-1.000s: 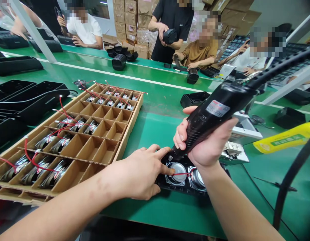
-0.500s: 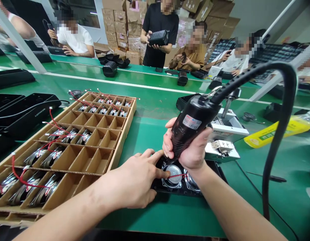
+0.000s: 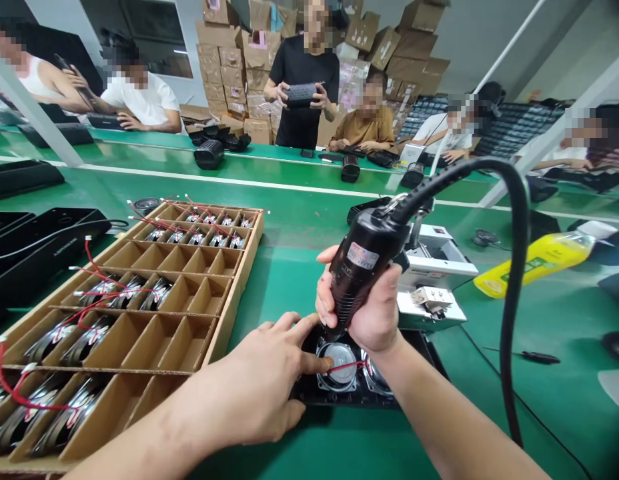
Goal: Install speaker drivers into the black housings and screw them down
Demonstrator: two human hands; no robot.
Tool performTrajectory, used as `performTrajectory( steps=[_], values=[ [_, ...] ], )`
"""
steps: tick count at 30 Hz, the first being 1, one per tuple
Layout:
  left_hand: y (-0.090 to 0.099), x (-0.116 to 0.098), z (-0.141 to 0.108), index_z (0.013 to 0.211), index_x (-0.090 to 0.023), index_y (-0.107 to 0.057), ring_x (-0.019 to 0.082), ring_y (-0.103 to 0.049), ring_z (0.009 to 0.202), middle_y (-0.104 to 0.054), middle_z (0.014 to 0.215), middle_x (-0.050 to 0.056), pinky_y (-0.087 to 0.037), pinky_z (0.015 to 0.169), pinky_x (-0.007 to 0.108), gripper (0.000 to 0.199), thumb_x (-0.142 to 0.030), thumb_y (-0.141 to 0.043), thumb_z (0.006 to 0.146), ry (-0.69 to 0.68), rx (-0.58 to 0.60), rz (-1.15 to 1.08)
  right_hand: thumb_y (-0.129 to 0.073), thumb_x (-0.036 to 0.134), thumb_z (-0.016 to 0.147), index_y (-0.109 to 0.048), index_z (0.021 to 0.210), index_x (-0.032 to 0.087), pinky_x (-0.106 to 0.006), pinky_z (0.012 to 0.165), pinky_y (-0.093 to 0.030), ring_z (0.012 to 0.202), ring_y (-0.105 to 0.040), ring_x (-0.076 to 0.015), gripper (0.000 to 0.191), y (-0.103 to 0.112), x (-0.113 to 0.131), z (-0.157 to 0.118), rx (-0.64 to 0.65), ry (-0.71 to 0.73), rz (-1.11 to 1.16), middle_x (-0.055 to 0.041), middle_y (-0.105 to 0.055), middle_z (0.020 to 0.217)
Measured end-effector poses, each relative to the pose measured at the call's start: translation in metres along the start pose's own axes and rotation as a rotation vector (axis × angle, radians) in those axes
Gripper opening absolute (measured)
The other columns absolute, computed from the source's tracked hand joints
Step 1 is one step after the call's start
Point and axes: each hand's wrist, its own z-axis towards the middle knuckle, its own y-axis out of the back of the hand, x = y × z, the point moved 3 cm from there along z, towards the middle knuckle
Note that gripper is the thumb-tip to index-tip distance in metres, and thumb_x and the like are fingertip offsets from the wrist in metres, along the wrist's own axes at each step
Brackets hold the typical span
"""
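Observation:
A black corded power screwdriver (image 3: 362, 260) is gripped in my right hand (image 3: 379, 313), its lower end angled down at the top left of a round silver speaker (image 3: 339, 368). That speaker sits in a black panel (image 3: 334, 398) beside a second speaker (image 3: 377, 379), and a red wire crosses between them. My left hand (image 3: 269, 380) lies spread at the panel's left end, one fingertip touching the first speaker and another finger near the tool's tip. Whether the tip meets a screw is hidden.
On the left stands a divided cardboard box (image 3: 224, 320) of speakers with red wires. A white machine (image 3: 434, 267), yellow bottle (image 3: 534, 263) and thin screwdriver (image 3: 539, 357) lie to the right. Black housings (image 3: 49, 247) are far left. People work across the green table.
The whole view has shifted, so most things appear lower and slightly left. The tool and both hands keep nearly the same place on the panel. The standing person has turned the black object held.

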Motion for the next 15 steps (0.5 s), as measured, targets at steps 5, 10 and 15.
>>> performTrajectory(
  steps=[5, 10, 15],
  values=[
    [0.005, -0.001, -0.003, 0.147, -0.043, -0.061, 0.048, -0.03, 0.156, -0.026, 0.174, 0.008, -0.034, 0.122, 0.069, 0.075, -0.023, -0.076, 0.077, 0.028, 0.045, -0.009, -0.054, 0.09, 0.083, -0.07, 0.101, 0.026, -0.024, 0.032, -0.035, 0.034, -0.044, -0.0127, 0.068, 0.019, 0.071, 0.0, -0.196, 0.23, -0.07, 0.0037, -0.057, 0.054],
    [0.011, -0.016, 0.01, 0.159, -0.029, -0.048, 0.047, -0.013, 0.158, -0.01, 0.174, 0.015, -0.03, 0.122, 0.07, 0.092, -0.023, -0.079, 0.073, 0.131, 0.193, 0.053, -0.069, 0.088, 0.072, -0.07, 0.09, 0.022, -0.029, 0.032, -0.034, 0.036, -0.047, -0.0168, 0.068, 0.071, 0.141, -0.007, -0.466, 0.424, -0.385, 0.0011, -0.055, 0.051],
    [0.011, -0.039, 0.033, 0.16, -0.025, -0.047, 0.053, -0.021, 0.156, -0.016, 0.171, 0.023, -0.031, 0.116, 0.078, 0.104, -0.025, -0.088, 0.064, 0.006, 0.247, 0.214, -0.052, 0.095, 0.076, -0.062, 0.086, 0.023, -0.027, 0.034, -0.033, 0.033, -0.042, -0.0147, 0.073, 0.111, 0.144, -0.011, -0.542, 0.448, -0.502, 0.0034, -0.051, 0.048]
  ],
)
